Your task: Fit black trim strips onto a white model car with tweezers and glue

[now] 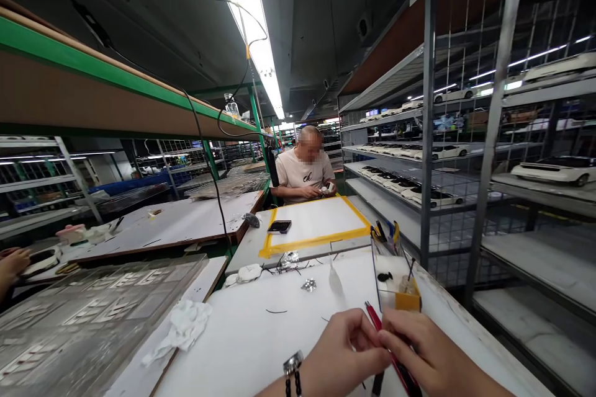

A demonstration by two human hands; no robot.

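My left hand (347, 350) and my right hand (431, 356) meet low over the white worktable (261, 335), fingers curled inward. A thin red tool (382, 336) runs between them, gripped in the right hand. The left fingertips pinch beside the tool's upper end; what they hold is too small to make out. A bracelet sits on my left wrist. A clear plastic box (393, 276) with pens and small parts stands just beyond my hands.
A crumpled white cloth (184, 325) lies left. Clear moulded trays (88, 316) fill the left bench. A person in a white shirt (302, 170) sits opposite at a yellow-taped mat (316, 223) with a phone (279, 226). Metal shelving (428, 136) with white model cars stands right.
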